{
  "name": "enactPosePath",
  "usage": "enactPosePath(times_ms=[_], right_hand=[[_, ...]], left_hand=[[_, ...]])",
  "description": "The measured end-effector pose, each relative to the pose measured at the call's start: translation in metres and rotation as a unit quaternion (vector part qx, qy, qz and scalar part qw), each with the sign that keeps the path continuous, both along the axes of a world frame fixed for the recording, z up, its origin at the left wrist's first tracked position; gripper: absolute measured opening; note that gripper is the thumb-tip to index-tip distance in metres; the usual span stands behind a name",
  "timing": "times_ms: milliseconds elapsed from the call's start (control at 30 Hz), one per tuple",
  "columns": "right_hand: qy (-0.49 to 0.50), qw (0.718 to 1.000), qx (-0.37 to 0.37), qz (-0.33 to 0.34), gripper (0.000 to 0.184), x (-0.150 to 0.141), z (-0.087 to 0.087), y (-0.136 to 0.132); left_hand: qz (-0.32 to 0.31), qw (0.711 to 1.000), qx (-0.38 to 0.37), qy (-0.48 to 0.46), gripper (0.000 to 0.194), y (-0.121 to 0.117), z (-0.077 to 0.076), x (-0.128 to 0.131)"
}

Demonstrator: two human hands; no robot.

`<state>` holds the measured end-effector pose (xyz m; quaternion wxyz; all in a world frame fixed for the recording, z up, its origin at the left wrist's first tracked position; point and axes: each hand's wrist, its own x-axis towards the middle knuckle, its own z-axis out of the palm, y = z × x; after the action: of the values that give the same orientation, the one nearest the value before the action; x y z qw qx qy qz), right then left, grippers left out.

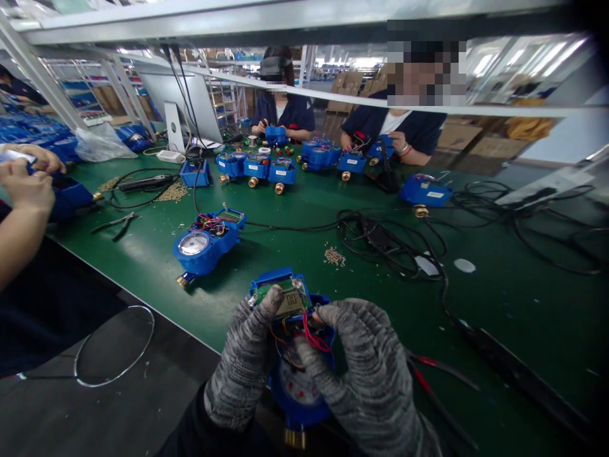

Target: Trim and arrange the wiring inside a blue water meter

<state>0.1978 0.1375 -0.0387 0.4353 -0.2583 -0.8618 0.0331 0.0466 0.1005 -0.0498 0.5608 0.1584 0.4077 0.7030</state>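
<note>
Both my hands wear grey knitted gloves and are at a blue water meter at the table's front edge. Its round dial faces up, and a brass fitting points towards me. My left hand is closed on the meter's upper housing, its thumb on the green circuit board beside a lit display. My right hand curls over the housing's right side, its fingers among the red wires. Its fingertips are partly hidden. A second open meter with exposed wires lies beyond, to the left.
Pliers with red handles lie right of my right hand. Coiled black cables spread across the green table. Small screws form a pile. More blue meters stand farther back. Co-workers sit opposite, and another person's hands work at left.
</note>
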Motion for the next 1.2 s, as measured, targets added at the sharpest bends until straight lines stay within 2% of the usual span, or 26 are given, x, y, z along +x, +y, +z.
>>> enactPosePath(times_ms=[67, 200, 300, 367, 433, 500, 600, 700, 833, 1033, 1200], right_hand=[[-0.017, 0.999, 0.037, 0.005, 0.02, -0.001, 0.004, 0.004], [-0.088, 0.99, 0.096, 0.06, 0.023, 0.002, 0.018, 0.016], [-0.134, 0.981, 0.119, 0.073, 0.023, 0.004, 0.027, 0.022], [-0.118, 0.984, 0.113, 0.075, 0.017, 0.003, 0.028, 0.024], [-0.064, 0.995, 0.035, 0.074, 0.011, 0.002, 0.026, 0.029], [0.004, 0.991, -0.111, 0.073, 0.007, 0.002, 0.022, 0.035], [0.057, 0.944, -0.31, 0.096, 0.008, 0.002, 0.018, 0.047], [0.056, 0.903, -0.406, 0.13, 0.012, 0.003, 0.017, 0.057], [0.031, 0.893, -0.419, 0.161, 0.009, 0.007, 0.017, 0.063], [-0.024, 0.901, -0.393, 0.184, 0.006, 0.012, 0.02, 0.061], [-0.016, 0.918, -0.356, 0.175, 0.008, 0.007, 0.02, 0.062]], left_hand=[[0.015, 1.0, 0.01, 0.025, 0.02, -0.001, 0.006, 0.003], [0.026, 0.996, 0.028, 0.086, 0.016, -0.004, 0.018, 0.005], [0.036, 0.99, 0.016, 0.137, 0.011, -0.004, 0.023, 0.006], [0.038, 0.985, 0.006, 0.167, 0.01, -0.003, 0.024, 0.006], [0.036, 0.981, -0.003, 0.193, 0.013, -0.002, 0.024, 0.006], [0.032, 0.976, -0.009, 0.213, 0.018, -0.001, 0.022, 0.005], [0.018, 0.975, -0.002, 0.222, 0.023, -0.001, 0.019, 0.004], [0.004, 0.978, 0.002, 0.208, 0.022, 0.0, 0.017, 0.002], [0.011, 0.985, 0.0, 0.171, 0.017, -0.002, 0.016, 0.0], [-0.013, 0.985, -0.038, 0.17, 0.028, -0.003, 0.01, -0.003], [-0.022, 0.984, -0.02, 0.175, 0.026, 0.0, 0.01, -0.003]])
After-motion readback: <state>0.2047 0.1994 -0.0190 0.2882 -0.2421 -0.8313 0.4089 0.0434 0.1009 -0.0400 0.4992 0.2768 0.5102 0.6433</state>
